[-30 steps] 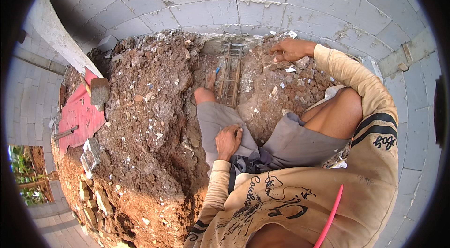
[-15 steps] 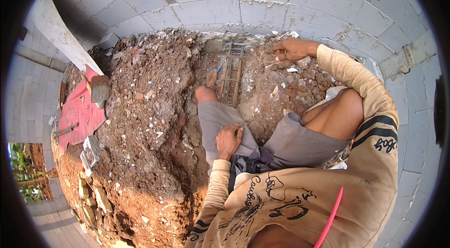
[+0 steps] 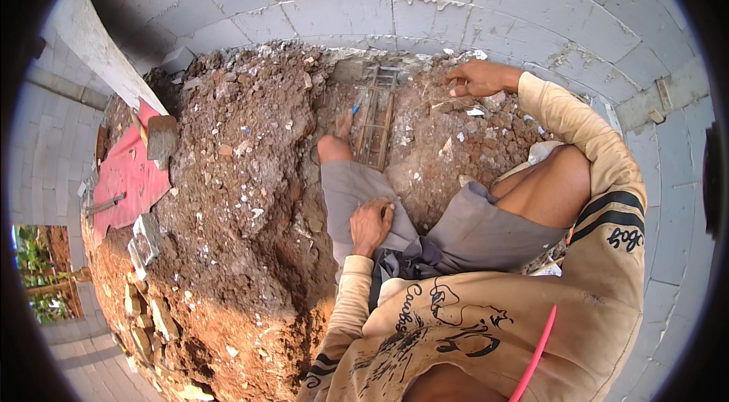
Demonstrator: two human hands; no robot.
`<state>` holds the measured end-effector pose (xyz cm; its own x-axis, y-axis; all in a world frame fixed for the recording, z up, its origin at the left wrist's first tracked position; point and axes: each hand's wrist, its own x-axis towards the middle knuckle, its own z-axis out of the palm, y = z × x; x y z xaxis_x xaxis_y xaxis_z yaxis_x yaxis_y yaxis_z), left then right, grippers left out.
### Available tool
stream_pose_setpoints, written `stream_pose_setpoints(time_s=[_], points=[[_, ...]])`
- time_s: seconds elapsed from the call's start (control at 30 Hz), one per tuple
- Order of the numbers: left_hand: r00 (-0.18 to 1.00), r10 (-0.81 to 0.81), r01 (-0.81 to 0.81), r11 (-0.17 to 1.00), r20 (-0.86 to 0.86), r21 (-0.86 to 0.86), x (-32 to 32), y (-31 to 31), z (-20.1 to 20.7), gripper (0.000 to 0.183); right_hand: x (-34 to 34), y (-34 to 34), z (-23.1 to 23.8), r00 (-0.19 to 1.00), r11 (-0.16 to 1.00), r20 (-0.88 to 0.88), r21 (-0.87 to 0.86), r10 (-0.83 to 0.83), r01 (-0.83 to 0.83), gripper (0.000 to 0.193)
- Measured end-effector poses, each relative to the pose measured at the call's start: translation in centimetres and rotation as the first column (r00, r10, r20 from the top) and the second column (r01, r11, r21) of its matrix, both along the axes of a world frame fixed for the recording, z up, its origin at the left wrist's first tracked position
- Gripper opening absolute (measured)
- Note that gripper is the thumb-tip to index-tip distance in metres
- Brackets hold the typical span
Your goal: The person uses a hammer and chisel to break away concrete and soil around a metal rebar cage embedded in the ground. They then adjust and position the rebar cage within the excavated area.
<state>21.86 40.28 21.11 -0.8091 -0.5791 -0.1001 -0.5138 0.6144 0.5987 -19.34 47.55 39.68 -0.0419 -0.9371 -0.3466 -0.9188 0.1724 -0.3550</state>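
My left hand [image 3: 370,227] rests on the grey shorts [image 3: 372,186] over my left thigh, fingers loosely bent and nothing visible in it. My right hand [image 3: 486,78] is stretched out over the broken soil to the right of the trench, close to the block wall. Its fingers are loosely bent and a little apart, beside thin pale strands [image 3: 440,104] on the dirt. Between my legs and the wall, a narrow steel rebar cage [image 3: 377,119] lies in the trench. A small blue object [image 3: 355,109] is next to the cage, near my left foot.
A grey block wall [image 3: 342,18] curves across the far side. Rubble-strewn soil [image 3: 235,144] is heaped left of the trench. Farther left are a red sheet [image 3: 125,178], a flat metal blade [image 3: 162,142], a leaning pale board [image 3: 102,45] and several stone pieces [image 3: 163,320].
The view has shifted very slightly. Both hands keep nearly the same places, the left on the thigh and the right over the soil.
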Motion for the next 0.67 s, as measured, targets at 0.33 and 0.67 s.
stream_pose_setpoints(time_s=[0.33, 0.67], points=[[1.0, -0.002, 0.001, 1.0, -0.007, -0.024, 0.2, -1.1, 0.0, 0.026, -0.5, -0.1, -0.9, 0.999, 0.999, -0.03, -0.023, -0.045, 0.044, 0.058], [0.992, -0.124, 0.124, 0.992, -0.006, 0.016, -3.4, 3.4, -1.7, 0.038, -5.3, 3.1, -4.8, 0.987, 0.981, -0.048, 0.113, -0.155, 0.159, 0.052]])
